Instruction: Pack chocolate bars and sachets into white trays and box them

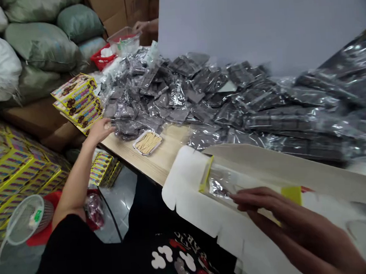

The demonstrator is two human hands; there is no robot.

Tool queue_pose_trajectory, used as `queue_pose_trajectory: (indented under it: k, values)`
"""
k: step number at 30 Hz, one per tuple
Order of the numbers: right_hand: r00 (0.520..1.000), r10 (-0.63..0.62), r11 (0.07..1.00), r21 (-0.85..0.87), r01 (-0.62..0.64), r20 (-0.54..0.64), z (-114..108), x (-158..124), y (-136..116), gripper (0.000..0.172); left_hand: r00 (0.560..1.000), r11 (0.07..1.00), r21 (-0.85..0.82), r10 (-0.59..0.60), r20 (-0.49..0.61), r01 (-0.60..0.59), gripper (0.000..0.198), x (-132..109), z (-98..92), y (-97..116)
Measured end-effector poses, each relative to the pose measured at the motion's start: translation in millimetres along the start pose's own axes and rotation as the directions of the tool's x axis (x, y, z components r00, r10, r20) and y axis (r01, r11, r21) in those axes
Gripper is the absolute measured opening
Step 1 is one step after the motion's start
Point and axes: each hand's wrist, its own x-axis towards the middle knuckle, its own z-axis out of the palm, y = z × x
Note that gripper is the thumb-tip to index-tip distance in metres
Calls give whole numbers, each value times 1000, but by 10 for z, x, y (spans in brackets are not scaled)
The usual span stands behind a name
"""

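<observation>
My left hand point(100, 129) reaches out to the edge of a big heap of dark items in clear plastic bags point(180, 91) on the wooden table point(159, 157); its fingers curl at one bag. My right hand point(280, 213) rests with fingers stretched inside an open white cardboard box point(199, 202) with yellow edging, touching a clear plastic packet point(220, 186) lying in it. The box sits at the table's near edge in front of me.
A small tray of toothpicks point(148, 142) lies on the table. Stacked colourful printed boxes point(78, 100) stand at the table's left end, more on the floor point(7, 164). Sacks point(41, 46) pile up behind. Another person's hand point(140, 26) is at a clear container point(124, 39) far back.
</observation>
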Motion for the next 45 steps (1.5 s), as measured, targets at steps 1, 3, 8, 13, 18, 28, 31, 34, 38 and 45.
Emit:
queue_pose_trajectory:
  k: [1, 3, 8, 13, 18, 28, 31, 34, 38, 45]
  values:
    - [999, -38, 999, 14, 38, 15, 49, 47, -50, 23, 998, 999, 24, -28, -58, 30, 63, 199, 133, 50]
    - [993, -96, 995, 9, 96, 61, 87, 79, -104, 25, 988, 996, 35, -79, -131, 84, 79, 552, 343, 107]
    - [986, -79, 992, -82, 92, 147, -58, -75, -3, 33, 979, 996, -34, -83, -188, 78, 60, 1126, 417, 51]
    - [997, -49, 995, -84, 54, 53, -25, -99, 37, 27, 924, 979, -202, -57, -378, -22, 55, 1440, 235, 149]
    - [992, -73, 996, -41, 77, 99, 202, 147, -8, 24, 899, 986, -99, 82, -430, -137, 61, 1439, 126, 507]
    - [987, -106, 968, -216, 131, 125, 244, 377, -187, 33, 816, 911, -74, 325, -478, -406, 30, 1213, -459, 1299]
    - [989, -149, 937, -320, 140, -5, 293, 523, -352, 39, 717, 820, -106, 419, -556, -562, 26, 792, -667, 1641]
    - [959, -226, 907, -396, 143, -171, 479, 791, -628, 52, 605, 707, -78, 537, -588, -703, 23, 161, -819, 2016]
    - [904, -249, 879, -473, 60, -349, 634, 1192, -945, 68, 577, 597, -121, 673, -463, -793, 18, -629, -949, 2372]
    - [959, -58, 850, -517, -98, -276, 63, 1360, -926, 28, 666, 633, -302, 746, -6, -713, 12, -768, -1118, 2456]
